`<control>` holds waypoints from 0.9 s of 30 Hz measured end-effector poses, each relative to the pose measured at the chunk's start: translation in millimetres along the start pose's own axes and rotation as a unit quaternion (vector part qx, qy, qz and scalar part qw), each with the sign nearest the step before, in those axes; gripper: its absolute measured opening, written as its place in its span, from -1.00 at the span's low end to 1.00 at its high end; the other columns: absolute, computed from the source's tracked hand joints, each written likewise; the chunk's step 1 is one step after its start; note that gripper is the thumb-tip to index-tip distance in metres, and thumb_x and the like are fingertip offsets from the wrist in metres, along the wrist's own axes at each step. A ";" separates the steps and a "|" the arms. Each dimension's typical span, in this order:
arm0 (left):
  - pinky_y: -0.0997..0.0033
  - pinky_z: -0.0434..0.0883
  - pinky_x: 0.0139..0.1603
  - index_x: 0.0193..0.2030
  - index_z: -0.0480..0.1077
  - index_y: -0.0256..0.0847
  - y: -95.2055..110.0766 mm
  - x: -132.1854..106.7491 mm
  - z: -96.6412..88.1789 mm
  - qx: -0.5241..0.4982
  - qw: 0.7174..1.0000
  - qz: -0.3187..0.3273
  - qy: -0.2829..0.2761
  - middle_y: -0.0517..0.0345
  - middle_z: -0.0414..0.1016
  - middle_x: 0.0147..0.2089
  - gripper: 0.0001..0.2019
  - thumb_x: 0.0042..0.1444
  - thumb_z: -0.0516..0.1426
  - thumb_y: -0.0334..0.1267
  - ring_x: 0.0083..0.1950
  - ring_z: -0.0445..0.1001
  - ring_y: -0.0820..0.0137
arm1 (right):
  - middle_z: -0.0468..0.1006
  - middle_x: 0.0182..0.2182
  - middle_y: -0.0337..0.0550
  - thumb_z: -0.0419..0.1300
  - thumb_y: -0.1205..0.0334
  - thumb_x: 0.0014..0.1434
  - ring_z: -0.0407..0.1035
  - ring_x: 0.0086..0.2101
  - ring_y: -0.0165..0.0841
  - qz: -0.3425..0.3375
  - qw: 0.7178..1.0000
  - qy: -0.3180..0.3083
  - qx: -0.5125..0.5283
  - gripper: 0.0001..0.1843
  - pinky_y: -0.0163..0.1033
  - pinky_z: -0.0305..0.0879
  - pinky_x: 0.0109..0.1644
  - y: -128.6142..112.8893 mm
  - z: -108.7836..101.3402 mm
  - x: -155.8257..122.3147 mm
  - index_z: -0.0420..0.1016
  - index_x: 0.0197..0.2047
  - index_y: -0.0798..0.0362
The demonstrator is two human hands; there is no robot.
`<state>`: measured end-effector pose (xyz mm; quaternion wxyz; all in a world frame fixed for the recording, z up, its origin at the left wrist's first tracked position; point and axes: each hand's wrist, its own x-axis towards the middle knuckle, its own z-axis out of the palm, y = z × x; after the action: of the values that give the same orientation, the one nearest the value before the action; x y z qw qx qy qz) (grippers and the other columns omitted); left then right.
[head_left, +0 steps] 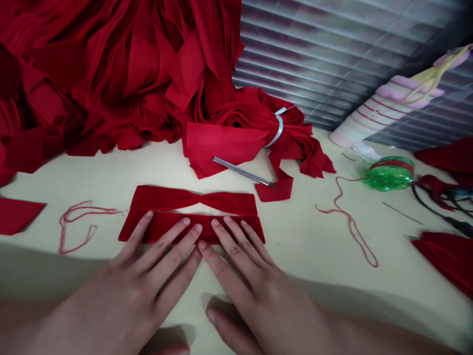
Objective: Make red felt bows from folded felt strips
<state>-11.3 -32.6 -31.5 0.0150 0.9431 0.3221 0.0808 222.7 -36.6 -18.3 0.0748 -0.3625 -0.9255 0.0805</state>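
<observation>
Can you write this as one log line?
left hand: on near red strip | right hand: on same strip | far red strip: just beyond | green spool: at right

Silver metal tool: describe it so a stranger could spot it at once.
Find the big heap of red cloth at the back left. At its right is a red bundle with a pale tie; between bundle and right hand slants the tool. Unlike the bundle and tie, it's straight, slim and silvery.

Dim light, soft shadows, slight blur
</observation>
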 end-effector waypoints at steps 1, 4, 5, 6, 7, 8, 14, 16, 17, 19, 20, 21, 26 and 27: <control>0.26 -0.35 0.39 0.33 0.08 -0.07 -0.1 0.5 0.1 -0.004 1.000 -0.002 0.001 0.08 0.04 0.37 -0.31 0.15 -0.02 0.23 0.37 0.04 0.23 | 0.13 0.25 0.32 0.04 0.05 0.26 -0.09 0.27 0.10 0.001 1.000 0.000 0.001 -0.35 0.21 0.15 0.20 -0.2 -0.5 0.0 0.12 0.31 0.22; 0.24 -0.37 0.39 0.34 0.06 -0.11 -0.5 1.5 1.0 -0.010 1.000 0.002 0.008 0.04 0.05 0.37 -0.28 0.14 -0.02 0.24 0.38 0.04 0.23 | 0.13 0.25 0.33 0.04 0.05 0.26 -0.09 0.26 0.11 0.002 1.000 0.001 -0.001 -0.36 0.20 0.16 0.20 -0.9 -2.3 0.4 0.15 0.29 0.25; 0.24 -0.37 0.39 0.34 0.06 -0.10 -0.6 1.5 1.2 -0.010 1.000 0.004 0.008 0.04 0.05 0.37 -0.28 0.14 -0.02 0.24 0.37 0.05 0.22 | 0.12 0.25 0.34 0.03 0.05 0.26 -0.09 0.26 0.11 0.000 1.000 0.002 -0.002 -0.36 0.20 0.16 0.19 -0.9 -2.8 0.6 0.16 0.29 0.27; 0.24 -0.36 0.39 0.34 0.05 -0.08 -0.5 1.4 1.3 -0.009 1.000 0.001 0.005 0.06 0.04 0.37 -0.28 0.14 -0.02 0.25 0.37 0.05 0.22 | 0.11 0.25 0.36 0.03 0.04 0.26 -0.09 0.26 0.12 -0.002 1.000 0.003 -0.003 -0.36 0.20 0.16 0.19 -0.8 -3.2 0.8 0.16 0.28 0.29; 0.24 -0.35 0.39 0.35 0.04 -0.07 -0.4 1.2 1.1 -0.007 1.000 -0.002 0.002 0.07 0.03 0.38 -0.28 0.14 -0.02 0.25 0.37 0.06 0.21 | 0.11 0.25 0.37 0.03 0.04 0.26 -0.09 0.26 0.13 -0.006 1.000 0.004 -0.003 -0.35 0.20 0.17 0.19 -0.6 -3.4 0.8 0.16 0.28 0.30; 0.24 -0.34 0.39 0.35 0.03 -0.06 -0.1 0.9 0.7 -0.007 1.000 -0.005 -0.001 0.08 0.02 0.38 -0.28 0.14 -0.02 0.25 0.37 0.07 0.21 | 0.10 0.25 0.37 0.03 0.04 0.26 -0.09 0.26 0.13 -0.007 1.000 0.004 -0.004 -0.35 0.21 0.17 0.18 -0.4 -3.6 0.8 0.16 0.28 0.30; 0.23 -0.31 0.39 0.35 0.02 -0.09 0.4 0.3 -0.3 0.004 1.000 0.000 0.006 0.07 0.05 0.37 -0.28 0.15 -0.03 0.24 0.36 0.08 0.21 | 0.08 0.26 0.37 0.02 0.05 0.26 -0.10 0.26 0.13 -0.005 1.000 -0.003 -0.007 -0.36 0.21 0.15 0.19 0.6 -2.8 1.2 0.16 0.28 0.30; 0.24 -0.31 0.39 0.35 0.03 -0.09 -0.3 0.7 0.7 0.006 1.000 0.002 0.009 0.07 0.07 0.37 -0.28 0.15 -0.04 0.24 0.35 0.09 0.21 | 0.09 0.26 0.36 0.02 0.04 0.26 -0.10 0.26 0.13 -0.006 1.000 -0.005 -0.006 -0.36 0.20 0.15 0.19 0.3 -2.6 1.5 0.16 0.28 0.30; 0.23 -0.31 0.39 0.35 0.04 -0.10 -0.6 0.8 1.2 0.005 1.000 0.004 0.010 0.07 0.07 0.36 -0.28 0.15 -0.04 0.24 0.35 0.09 0.21 | 0.09 0.26 0.36 0.02 0.04 0.26 -0.09 0.26 0.12 -0.005 1.000 -0.006 -0.006 -0.36 0.20 0.15 0.20 0.1 -2.6 1.6 0.16 0.28 0.30; 0.23 -0.32 0.39 0.35 0.04 -0.12 -0.9 0.8 1.8 0.002 1.000 0.002 0.013 0.05 0.09 0.36 -0.27 0.14 -0.03 0.25 0.35 0.10 0.20 | 0.10 0.26 0.36 0.02 0.04 0.26 -0.09 0.26 0.12 -0.003 1.000 -0.005 -0.006 -0.35 0.20 0.15 0.20 0.0 -2.9 1.8 0.16 0.28 0.30; 0.24 -0.32 0.39 0.35 0.05 -0.12 -0.9 0.7 1.9 0.001 1.000 0.001 0.015 0.06 0.09 0.36 -0.27 0.14 -0.03 0.25 0.34 0.11 0.21 | 0.11 0.25 0.36 0.03 0.04 0.26 -0.08 0.26 0.12 -0.003 1.000 -0.005 -0.006 -0.35 0.20 0.16 0.19 0.0 -3.1 1.9 0.16 0.28 0.30; 0.25 -0.32 0.39 0.35 0.05 -0.11 -0.7 0.4 1.8 0.000 1.000 0.000 0.017 0.07 0.09 0.36 -0.27 0.13 -0.02 0.25 0.34 0.11 0.21 | 0.11 0.25 0.35 0.03 0.04 0.25 -0.08 0.26 0.12 -0.003 1.000 -0.005 -0.006 -0.35 0.20 0.16 0.19 0.1 -3.3 2.1 0.16 0.28 0.30; 0.24 -0.32 0.39 0.34 0.06 -0.10 0.7 -0.8 1.6 -0.005 1.000 -0.001 0.019 0.06 0.09 0.36 -0.27 0.12 0.00 0.25 0.33 0.13 0.20 | 0.11 0.25 0.37 0.04 0.04 0.25 -0.08 0.26 0.13 -0.004 1.000 0.001 -0.008 -0.35 0.20 0.17 0.19 1.0 -2.8 2.2 0.17 0.28 0.30; 0.24 -0.32 0.39 0.34 0.07 -0.10 0.8 -0.8 1.9 -0.006 1.000 -0.003 0.020 0.06 0.08 0.36 -0.27 0.12 0.00 0.25 0.33 0.14 0.20 | 0.10 0.25 0.37 0.03 0.04 0.25 -0.08 0.26 0.13 -0.006 1.000 0.003 -0.009 -0.35 0.20 0.17 0.18 1.0 -2.5 2.1 0.16 0.28 0.31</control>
<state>-11.1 -33.7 -33.4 0.0144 0.9401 0.3251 0.1016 222.4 -34.2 -15.9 0.0746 -0.3582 -0.9280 0.0710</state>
